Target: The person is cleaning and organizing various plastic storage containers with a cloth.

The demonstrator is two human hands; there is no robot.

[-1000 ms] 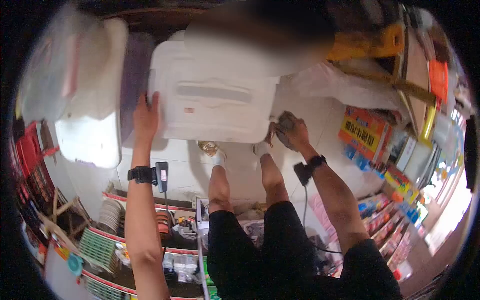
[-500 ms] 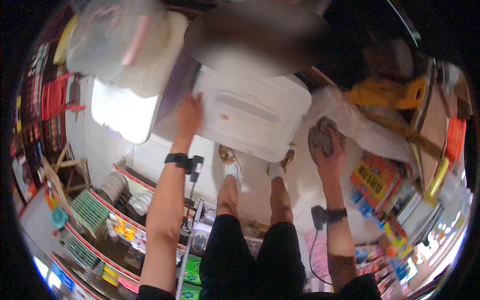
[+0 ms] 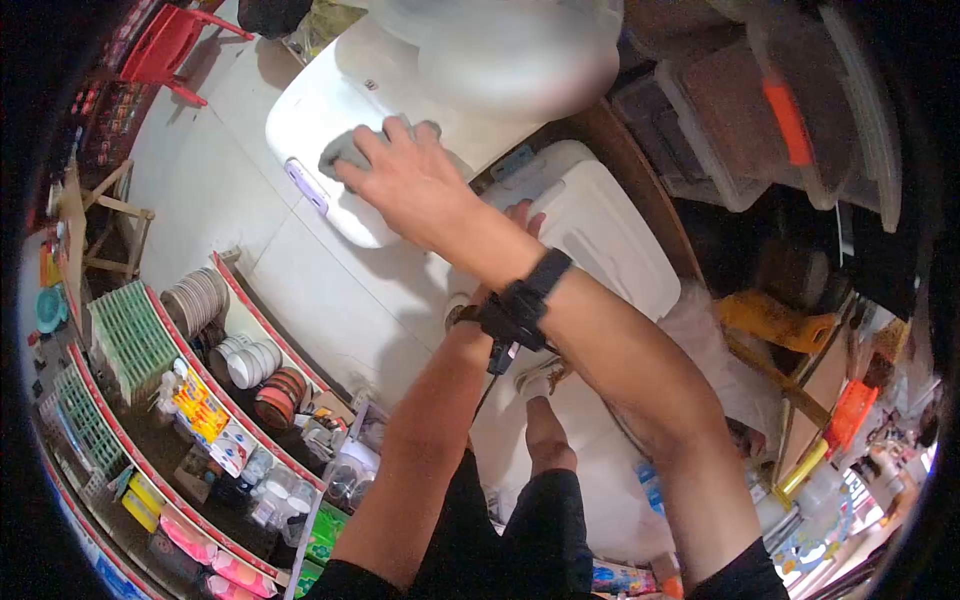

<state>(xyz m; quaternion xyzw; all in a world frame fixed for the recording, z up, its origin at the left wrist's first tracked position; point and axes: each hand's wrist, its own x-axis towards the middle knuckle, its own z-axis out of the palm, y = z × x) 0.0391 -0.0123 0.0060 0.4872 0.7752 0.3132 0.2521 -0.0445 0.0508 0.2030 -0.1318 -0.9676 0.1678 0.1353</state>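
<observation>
My right hand point(image 3: 415, 185) crosses over my left arm and presses a grey cloth point(image 3: 347, 153) onto the lid of a white storage box point(image 3: 400, 85) at the upper left. A purple latch point(image 3: 306, 187) sits on that box's near edge. My left hand point(image 3: 523, 220) is mostly hidden behind my right forearm; its visible fingers are apart, at the edge of a second white lidded box point(image 3: 615, 235).
Shelves with stacked bowls point(image 3: 194, 302), green baskets point(image 3: 130, 340) and packets stand at the lower left. A red chair point(image 3: 170, 45) and a wooden stool point(image 3: 115, 220) are at the left. Clear bins point(image 3: 700, 130) are at the upper right.
The view has turned left. My right hand has swung across to the left with the cloth, onto the other box's lid. My left hand is now largely behind my right arm.
</observation>
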